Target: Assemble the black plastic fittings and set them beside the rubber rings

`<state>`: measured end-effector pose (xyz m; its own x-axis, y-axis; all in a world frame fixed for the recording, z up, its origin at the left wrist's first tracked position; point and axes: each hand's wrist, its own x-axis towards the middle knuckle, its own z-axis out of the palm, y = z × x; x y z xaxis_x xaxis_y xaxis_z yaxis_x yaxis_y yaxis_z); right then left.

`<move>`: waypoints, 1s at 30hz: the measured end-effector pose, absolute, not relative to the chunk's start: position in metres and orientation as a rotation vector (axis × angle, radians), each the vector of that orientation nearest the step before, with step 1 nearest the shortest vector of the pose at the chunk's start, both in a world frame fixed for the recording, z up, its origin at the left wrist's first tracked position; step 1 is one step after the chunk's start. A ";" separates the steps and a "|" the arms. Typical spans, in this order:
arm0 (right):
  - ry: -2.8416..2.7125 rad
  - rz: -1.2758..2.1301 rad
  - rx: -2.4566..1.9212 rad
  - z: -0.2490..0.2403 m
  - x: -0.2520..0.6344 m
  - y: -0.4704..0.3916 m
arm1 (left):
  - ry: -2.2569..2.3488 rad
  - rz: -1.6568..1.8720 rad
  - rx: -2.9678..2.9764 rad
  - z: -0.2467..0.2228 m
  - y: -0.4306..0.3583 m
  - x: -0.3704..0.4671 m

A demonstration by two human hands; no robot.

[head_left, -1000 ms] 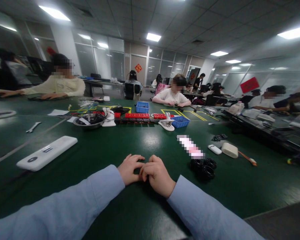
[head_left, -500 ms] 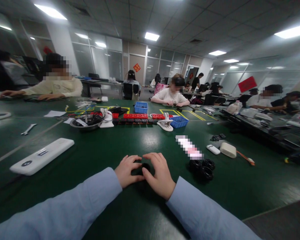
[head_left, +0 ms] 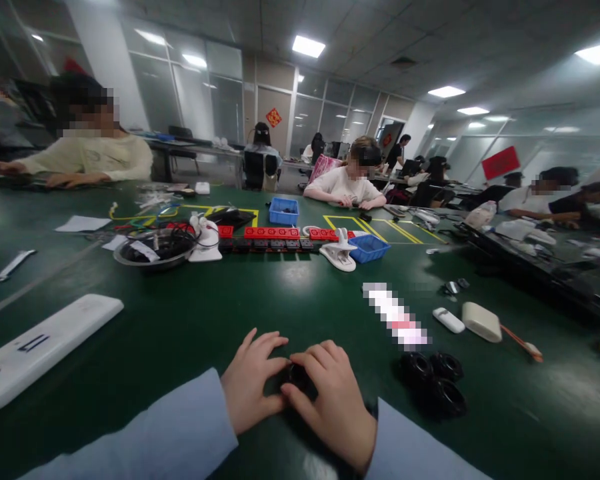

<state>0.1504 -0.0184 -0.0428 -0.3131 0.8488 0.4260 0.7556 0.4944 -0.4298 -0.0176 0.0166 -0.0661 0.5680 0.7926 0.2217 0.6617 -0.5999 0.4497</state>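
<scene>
Low over the near part of the green table, a small black round part (head_left: 297, 375) sits between my two hands, partly hidden by fingers. My right hand (head_left: 336, 395) curls around its right side, thumb in front and fingers behind. On the other side my left hand (head_left: 254, 381) has its index finger and thumb at the part's left edge, while its other fingers are raised and spread. Several black rings (head_left: 447, 397) of a similar look lie together to the right of my right hand.
A white oblong device (head_left: 55, 343) lies at left, a wrench (head_left: 14, 265) beyond it. Ahead stand a metal bowl (head_left: 153, 261), red power strips (head_left: 271, 233), white clip stands (head_left: 339, 253) and blue bins (head_left: 369, 249). A blurred-out bright panel (head_left: 395, 315) lies right. Other people sit around.
The view has tilted down and come closer, so the table's things appear lower and larger. My hands stay around the black round part; the left fingers look a little more spread.
</scene>
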 end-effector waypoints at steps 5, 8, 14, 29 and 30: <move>-2.113 0.260 -1.268 -0.044 0.151 -0.013 | 1.170 0.578 2.426 -0.064 0.020 -0.018; -2.135 0.246 -1.279 -0.040 0.152 -0.013 | 1.136 0.549 2.432 -0.063 0.023 -0.017; -2.197 0.227 -1.344 -0.035 0.154 -0.015 | 1.094 0.561 2.472 -0.067 0.025 -0.018; -2.212 0.458 -1.159 -0.038 0.156 -0.017 | 1.124 0.562 2.505 -0.072 0.018 -0.018; -2.223 0.475 -1.142 -0.037 0.156 -0.018 | 1.124 0.559 2.506 -0.071 0.017 -0.018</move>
<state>0.1559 -0.0175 -0.0372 -0.4583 0.8218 0.3385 0.6114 0.5679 -0.5510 -0.0176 0.0175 -0.0712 0.6101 0.7632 0.2130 0.6306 -0.6305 0.4526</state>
